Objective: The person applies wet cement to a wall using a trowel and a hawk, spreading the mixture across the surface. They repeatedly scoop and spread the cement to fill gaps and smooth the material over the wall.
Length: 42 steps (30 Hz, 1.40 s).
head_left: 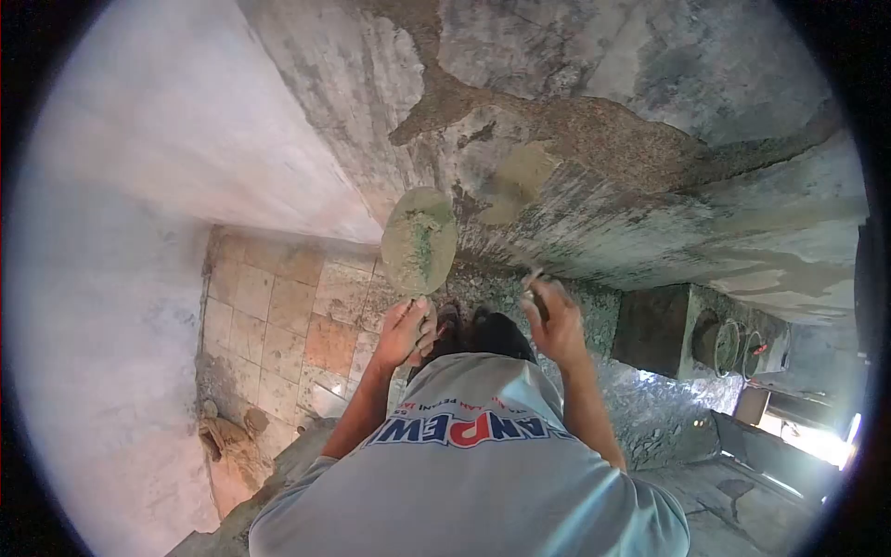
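Observation:
My left hand (406, 332) is closed on the near edge of an oval, mortar-smeared plate (419, 243). The plate is tilted toward me in front of the wall's foot, with wet grey-green mortar spread over its middle. To the right, my right hand (557, 320) has its fingers curled round a small thin tool (533, 278). Only a narrow pale edge of that tool shows past the fingertips, and its kind cannot be made out. Ahead of both hands, a damp mortar patch (520, 181) marks the rough grey wall (594, 56).
A smooth pale wall (186, 121) rises on the left above a dirty tiled floor (274, 302). Rubble (650, 408) covers the ground at right, beside a dark concrete block (652, 325) and some buckets (719, 345). A crumpled brown sack-like thing (227, 436) lies lower left.

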Motion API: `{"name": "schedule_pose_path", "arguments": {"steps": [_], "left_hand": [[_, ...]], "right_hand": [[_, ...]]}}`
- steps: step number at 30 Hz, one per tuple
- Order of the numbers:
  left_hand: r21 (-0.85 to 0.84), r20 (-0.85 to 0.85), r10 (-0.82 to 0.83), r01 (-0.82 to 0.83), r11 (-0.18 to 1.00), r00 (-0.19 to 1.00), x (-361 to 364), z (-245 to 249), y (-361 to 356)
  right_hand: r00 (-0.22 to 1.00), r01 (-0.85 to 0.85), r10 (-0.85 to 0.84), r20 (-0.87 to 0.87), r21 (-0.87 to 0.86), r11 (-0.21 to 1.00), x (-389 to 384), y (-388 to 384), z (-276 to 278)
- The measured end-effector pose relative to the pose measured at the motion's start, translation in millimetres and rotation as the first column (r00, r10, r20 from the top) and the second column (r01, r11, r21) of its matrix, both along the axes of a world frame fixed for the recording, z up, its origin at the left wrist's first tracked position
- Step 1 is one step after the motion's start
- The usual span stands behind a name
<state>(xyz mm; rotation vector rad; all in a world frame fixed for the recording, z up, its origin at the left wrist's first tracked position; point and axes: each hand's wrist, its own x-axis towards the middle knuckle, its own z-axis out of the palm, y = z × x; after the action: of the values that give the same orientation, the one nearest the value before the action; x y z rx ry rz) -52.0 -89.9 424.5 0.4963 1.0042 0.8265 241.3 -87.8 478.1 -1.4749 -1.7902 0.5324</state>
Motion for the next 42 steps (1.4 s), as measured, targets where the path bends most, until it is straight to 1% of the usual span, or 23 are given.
{"name": "schedule_pose_path", "arguments": {"steps": [1,3,4,7,10,11,12,13,14,17,20,21,22,23,26,29,30,33,36,37,39,41,42], "left_hand": [[-0.001,0.008,-0.014,0.014,1.000,1.000,5.6,3.9,1.2],[0.073,-0.127,-0.012,0.021,0.997,0.992,14.1,10.1,4.7],[0.110,-0.194,-0.002,0.024,0.994,0.981,17.6,14.6,5.7],[0.101,-0.147,-0.016,0.031,0.994,0.989,28.8,32.6,3.6],[0.167,-0.278,-0.033,0.082,0.982,0.960,52.6,48.4,2.1],[0.162,-0.273,-0.048,0.095,0.982,0.961,58.5,46.6,2.3],[0.151,-0.271,-0.070,0.114,0.982,0.960,62.2,45.0,0.7],[0.137,-0.271,-0.099,0.140,0.981,0.957,65.0,45.1,-1.0],[0.138,-0.223,-0.099,0.132,0.982,0.970,68.3,46.7,-2.1],[0.132,-0.271,-0.138,0.179,0.975,0.953,75.3,41.6,0.1],[0.159,-0.380,-0.166,0.241,0.957,0.910,76.7,31.5,3.3],[0.228,-0.487,-0.156,0.298,0.927,0.859,79.3,29.9,4.3],[0.293,-0.588,-0.128,0.359,0.886,0.798,81.6,28.7,6.9],[0.349,-0.680,-0.085,0.423,0.837,0.728,83.0,27.6,9.8],[0.380,-0.747,-0.029,0.462,0.801,0.664,87.9,22.6,11.7],[0.246,-0.701,-0.178,0.469,0.848,0.690,85.1,29.1,15.9],[0.304,-0.694,-0.149,0.474,0.826,0.704,81.5,22.2,14.7],[0.226,-0.555,-0.171,0.345,0.911,0.814,69.6,9.1,5.9],[0.259,-0.477,-0.110,0.259,0.930,0.872,60.5,12.3,1.2],[0.273,-0.461,-0.100,0.248,0.930,0.882,57.8,14.9,2.3],[0.293,-0.428,-0.079,0.222,0.930,0.900,50.5,20.7,1.9],[0.264,-0.460,-0.063,0.205,0.942,0.886,40.2,13.4,-0.9],[0.252,-0.476,-0.056,0.197,0.947,0.878,36.9,10.7,-2.1]], "right_hand": [[1.000,0.005,-0.006,0.029,0.023,1.000,-0.3,-1.9,-3.0],[0.996,0.001,-0.008,0.092,0.073,0.997,6.2,-1.9,-10.2],[0.994,0.030,-0.031,0.103,0.007,1.000,11.6,-0.8,-7.7],[0.979,0.027,-0.049,0.199,0.110,0.994,29.3,16.9,-6.6],[0.974,-0.009,-0.039,0.225,0.209,0.978,46.4,32.6,-18.8],[0.969,-0.010,-0.047,0.242,0.229,0.973,50.4,35.7,-22.3],[0.965,0.007,-0.059,0.256,0.199,0.980,54.3,36.0,-31.9],[0.972,0.010,-0.056,0.229,0.199,0.980,56.9,34.1,-41.5],[0.977,0.016,-0.057,0.203,0.199,0.980,58.7,32.3,-49.9],[0.991,-0.006,-0.015,0.129,0.164,0.986,57.8,25.5,-47.9],[1.000,0.005,-0.008,0.024,0.134,0.991,52.6,17.1,-56.5],[1.000,0.017,-0.015,-0.019,0.132,0.991,52.2,15.3,-60.3],[1.000,0.014,-0.014,-0.009,0.043,0.999,55.2,10.6,-58.1],[1.000,0.026,-0.025,-0.008,0.073,0.997,57.4,9.5,-63.0],[0.998,0.055,-0.057,0.011,0.129,0.990,60.7,7.7,-72.7],[0.996,0.056,-0.064,0.059,0.137,0.989,63.4,15.4,-60.0],[0.996,0.049,-0.058,0.064,0.133,0.990,63.6,18.6,-59.2],[0.997,0.048,-0.057,0.054,0.147,0.988,60.4,27.0,-60.1],[0.996,0.071,-0.081,0.031,0.250,0.966,55.4,45.9,-56.1],[0.996,0.080,-0.091,0.023,0.292,0.953,54.0,52.3,-51.7],[0.998,0.057,-0.063,0.022,0.221,0.974,56.6,61.2,-40.9],[0.999,0.034,-0.038,0.017,0.198,0.980,61.3,75.2,-34.0],[1.000,0.030,-0.027,-0.017,0.227,0.973,66.2,85.6,-47.9]]}}
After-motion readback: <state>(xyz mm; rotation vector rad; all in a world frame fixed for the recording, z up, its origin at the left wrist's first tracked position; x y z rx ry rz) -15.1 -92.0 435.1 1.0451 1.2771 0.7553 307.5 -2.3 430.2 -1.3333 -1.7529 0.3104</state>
